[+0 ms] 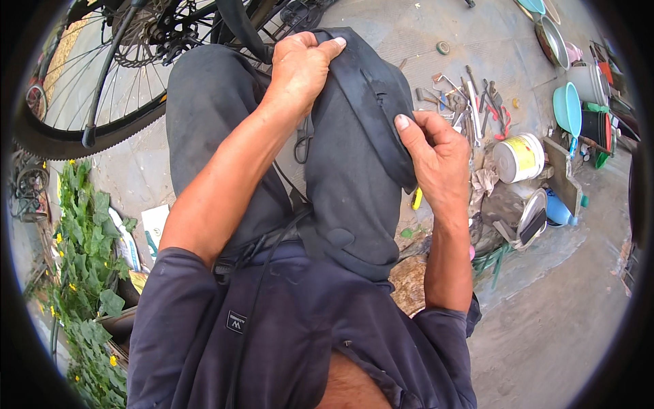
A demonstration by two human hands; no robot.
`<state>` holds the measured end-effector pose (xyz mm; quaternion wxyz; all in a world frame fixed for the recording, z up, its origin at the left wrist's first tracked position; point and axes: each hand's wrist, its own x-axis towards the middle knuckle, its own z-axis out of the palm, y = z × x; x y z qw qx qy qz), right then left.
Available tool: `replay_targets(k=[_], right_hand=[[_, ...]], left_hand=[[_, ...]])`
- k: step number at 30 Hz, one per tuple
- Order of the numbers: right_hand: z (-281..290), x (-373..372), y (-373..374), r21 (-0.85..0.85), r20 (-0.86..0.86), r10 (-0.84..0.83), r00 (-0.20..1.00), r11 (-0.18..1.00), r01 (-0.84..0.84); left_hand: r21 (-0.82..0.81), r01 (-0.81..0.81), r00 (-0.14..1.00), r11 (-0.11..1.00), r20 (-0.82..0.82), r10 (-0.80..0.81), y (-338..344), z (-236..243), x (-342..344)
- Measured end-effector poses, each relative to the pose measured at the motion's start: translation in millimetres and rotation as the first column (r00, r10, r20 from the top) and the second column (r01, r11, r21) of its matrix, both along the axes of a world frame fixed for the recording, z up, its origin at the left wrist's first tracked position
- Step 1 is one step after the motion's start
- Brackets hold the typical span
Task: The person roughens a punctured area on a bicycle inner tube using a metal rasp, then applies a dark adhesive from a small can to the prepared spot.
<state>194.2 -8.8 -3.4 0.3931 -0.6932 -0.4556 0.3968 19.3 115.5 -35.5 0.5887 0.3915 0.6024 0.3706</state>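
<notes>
A flat black rubber inner tube [359, 102] lies stretched over my right thigh, with a small rough or torn spot about midway along it. My left hand [300, 68] is closed on the tube near the knee, thumb laid along its top. Farther down the thigh, my right hand [436, 153] pinches the tube's edge between thumb and curled fingers. Part of the tube loops up past the left hand toward a bicycle wheel [102, 144] at the upper left. The right fingertips are partly hidden behind the tube.
Several hand tools [470, 102] lie on the ground to the right. Past them stand a white bucket [519, 158], a turquoise basin [567, 110] and a blue bottle [560, 208]. A small tape roll [443, 48] lies ahead. Leafy plants [82, 232] grow at the left.
</notes>
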Motion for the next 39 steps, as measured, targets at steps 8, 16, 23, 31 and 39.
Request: replay_targets(k=[8,16,23,31,39], right_hand=[[7.2,15.2,-22.0,-0.114,0.067,-0.018,0.998,0.993,0.026],[16.7,2.2,-47.4,0.257,0.343,0.120,0.932,0.942,-0.216],[0.6,12.7,-37.0,0.014,-0.178,-0.082,0.981,0.996,0.086],[-2.3,12.7,-22.4,-0.099,-0.185,-0.029,0.982,0.995,0.011],[-4.9,17.1,-19.9,-0.091,-0.285,0.005,0.958,0.995,-0.032]], left_hand=[[0.015,-0.068,0.988,0.998,0.138,0.066,-6.0,1.6,5.3],[0.069,-0.011,1.000,0.998,0.004,0.011,-2.2,3.9,3.9],[0.029,0.008,0.991,1.000,-0.137,-0.004,-43.0,16.0,-17.6],[-0.089,0.337,0.937,0.937,-0.064,-0.343,-113.8,40.8,-4.1],[-0.131,0.261,0.964,0.956,0.082,-0.252,-112.5,40.4,2.8]])
